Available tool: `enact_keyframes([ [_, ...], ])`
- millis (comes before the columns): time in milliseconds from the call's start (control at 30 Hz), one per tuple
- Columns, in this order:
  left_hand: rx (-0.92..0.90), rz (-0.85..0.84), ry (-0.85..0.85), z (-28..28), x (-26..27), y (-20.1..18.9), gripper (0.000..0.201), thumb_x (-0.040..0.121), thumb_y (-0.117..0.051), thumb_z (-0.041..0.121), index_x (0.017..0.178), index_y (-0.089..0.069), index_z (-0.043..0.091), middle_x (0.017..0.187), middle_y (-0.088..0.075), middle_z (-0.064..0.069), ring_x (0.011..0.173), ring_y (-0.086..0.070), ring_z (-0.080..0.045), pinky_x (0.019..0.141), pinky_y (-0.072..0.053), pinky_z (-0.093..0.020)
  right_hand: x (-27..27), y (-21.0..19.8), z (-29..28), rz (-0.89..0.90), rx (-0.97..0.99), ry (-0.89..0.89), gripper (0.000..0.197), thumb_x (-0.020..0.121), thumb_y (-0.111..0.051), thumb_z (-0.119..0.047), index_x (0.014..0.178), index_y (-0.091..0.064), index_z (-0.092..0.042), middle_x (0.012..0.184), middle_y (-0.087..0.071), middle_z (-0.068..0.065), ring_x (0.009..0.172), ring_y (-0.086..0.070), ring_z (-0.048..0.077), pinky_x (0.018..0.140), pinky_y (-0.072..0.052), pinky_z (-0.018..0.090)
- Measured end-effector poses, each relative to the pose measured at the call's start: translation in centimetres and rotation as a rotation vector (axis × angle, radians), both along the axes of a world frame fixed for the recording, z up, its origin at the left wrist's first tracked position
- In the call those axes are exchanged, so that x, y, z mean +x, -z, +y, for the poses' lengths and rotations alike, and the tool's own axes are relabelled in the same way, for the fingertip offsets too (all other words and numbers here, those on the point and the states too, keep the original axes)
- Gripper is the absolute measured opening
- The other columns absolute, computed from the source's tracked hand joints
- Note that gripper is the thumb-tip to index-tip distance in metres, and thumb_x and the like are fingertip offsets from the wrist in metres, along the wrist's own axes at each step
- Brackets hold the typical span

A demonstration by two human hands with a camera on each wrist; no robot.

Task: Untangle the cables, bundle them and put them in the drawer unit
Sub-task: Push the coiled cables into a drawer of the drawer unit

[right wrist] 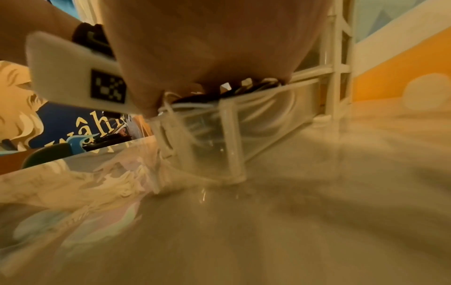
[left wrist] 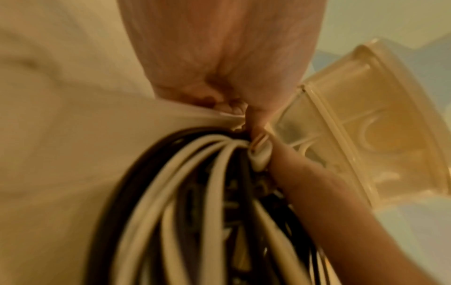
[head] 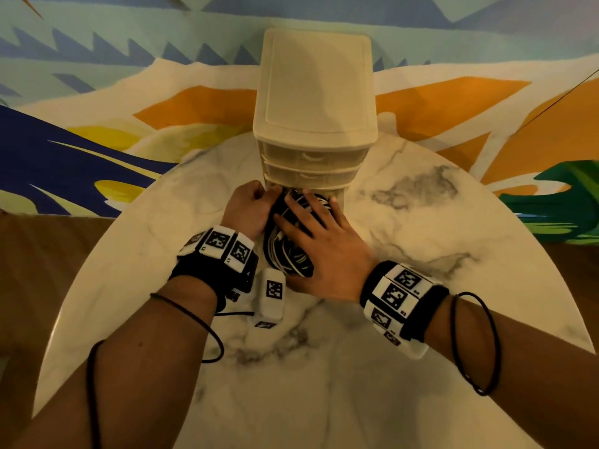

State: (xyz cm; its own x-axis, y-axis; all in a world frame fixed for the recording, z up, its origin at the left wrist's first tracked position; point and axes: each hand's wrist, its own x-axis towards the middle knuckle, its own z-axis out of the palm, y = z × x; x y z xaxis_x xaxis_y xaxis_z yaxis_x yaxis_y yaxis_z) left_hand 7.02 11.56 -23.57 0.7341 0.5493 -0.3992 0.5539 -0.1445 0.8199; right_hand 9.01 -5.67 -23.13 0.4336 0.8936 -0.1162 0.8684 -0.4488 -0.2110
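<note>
A cream drawer unit (head: 316,92) stands at the far side of the marble table (head: 437,228), its bottom drawer (right wrist: 231,135) pulled out toward me. A coiled bundle of black and white cables (head: 285,254) lies in that drawer. My right hand (head: 324,247) rests flat on top of the bundle with its fingers spread. My left hand (head: 249,205) is curled at the drawer's left rim, fingertips gripping the far bend of the cables (left wrist: 195,192) close to the unit (left wrist: 366,125). The drawer's front is hidden under my hands in the head view.
A white tagged block (head: 272,296) hangs from my left wristband just in front of the drawer. The two upper drawers (head: 312,157) are closed. A painted wall stands right behind the unit, and the round table's edge curves off on both sides.
</note>
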Motion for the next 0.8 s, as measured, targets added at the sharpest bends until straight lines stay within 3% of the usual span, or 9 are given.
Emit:
enact_keyframes([
  [133, 0.2, 0.107, 0.03, -0.1, -0.1, 0.0, 0.045, 0.089, -0.054, 0.048, 0.078, -0.054, 0.004, 0.069, -0.057, -0.007, 0.071, -0.056, -0.027, 0.06, -0.036, -0.032, 1.2, -0.7, -0.7, -0.012, -0.123, -0.117, 0.109, 0.065, -0.046, -0.084, 0.151, -0.009, -0.028, 0.16, 0.006, 0.006, 0.146, 0.015, 0.031, 0.117, 0.005, 0.054],
  [200, 0.289, 0.13, 0.009, -0.2, -0.3, -0.5, 0.041, 0.088, -0.054, 0.048, 0.082, -0.054, 0.007, 0.077, -0.059, -0.006, 0.078, -0.057, -0.028, 0.064, -0.035, -0.031, 1.4, -0.9, -0.7, -0.009, -0.149, -0.134, 0.11, 0.064, -0.052, -0.081, 0.151, -0.009, -0.029, 0.16, 0.007, 0.006, 0.146, 0.014, 0.031, 0.117, 0.002, 0.055],
  [267, 0.503, 0.023, 0.025, -0.7, -1.2, -1.3, 0.029, 0.089, -0.056, 0.04, 0.086, -0.051, 0.011, 0.09, -0.056, -0.006, 0.084, -0.055, -0.026, 0.068, -0.036, -0.031, 1.4, -0.9, -0.6, 0.0, -0.126, -0.129, 0.108, 0.064, -0.055, -0.078, 0.151, -0.013, -0.029, 0.16, 0.001, 0.007, 0.146, 0.008, 0.033, 0.117, -0.004, 0.057],
  [333, 0.661, -0.127, 0.198, -1.8, -2.4, -2.1, 0.023, 0.09, -0.055, 0.034, 0.099, -0.056, 0.013, 0.106, -0.055, -0.006, 0.096, -0.053, -0.024, 0.076, -0.041, -0.032, 1.4, -0.9, -0.5, 0.004, -0.109, -0.128, 0.106, 0.064, -0.056, -0.075, 0.15, -0.016, -0.028, 0.16, -0.006, 0.008, 0.147, 0.001, 0.034, 0.117, -0.006, 0.056],
  [367, 0.687, -0.126, 0.34, -2.4, -2.9, -2.3, 0.03, 0.091, -0.053, 0.036, 0.112, -0.057, 0.013, 0.117, -0.055, -0.007, 0.106, -0.052, -0.024, 0.084, -0.042, -0.034, 1.5, -0.9, -0.5, 0.006, -0.107, -0.127, 0.106, 0.065, -0.056, -0.075, 0.15, -0.017, -0.026, 0.16, -0.008, 0.007, 0.147, 0.002, 0.034, 0.118, -0.005, 0.055],
  [467, 0.757, 0.034, 0.584, -3.3, -3.9, -2.2, 0.055, 0.096, -0.04, 0.044, 0.142, -0.037, 0.013, 0.146, -0.042, -0.006, 0.128, -0.043, -0.025, 0.102, -0.037, -0.039, 1.7, -0.9, -0.5, 0.018, -0.093, -0.128, 0.103, 0.069, -0.054, -0.073, 0.151, -0.019, -0.022, 0.16, -0.007, 0.007, 0.147, 0.006, 0.03, 0.119, 0.001, 0.05],
  [800, 0.824, 0.17, 0.68, -3.9, -3.8, -3.1, 0.066, 0.097, -0.021, 0.052, 0.149, -0.019, 0.012, 0.154, -0.029, -0.006, 0.139, -0.029, -0.02, 0.107, -0.029, -0.039, 2.8, -1.9, -0.6, 0.013, -0.143, -0.189, 0.096, 0.077, -0.041, -0.075, 0.152, -0.017, -0.019, 0.16, -0.003, 0.007, 0.147, 0.007, 0.027, 0.12, -0.002, 0.048],
])
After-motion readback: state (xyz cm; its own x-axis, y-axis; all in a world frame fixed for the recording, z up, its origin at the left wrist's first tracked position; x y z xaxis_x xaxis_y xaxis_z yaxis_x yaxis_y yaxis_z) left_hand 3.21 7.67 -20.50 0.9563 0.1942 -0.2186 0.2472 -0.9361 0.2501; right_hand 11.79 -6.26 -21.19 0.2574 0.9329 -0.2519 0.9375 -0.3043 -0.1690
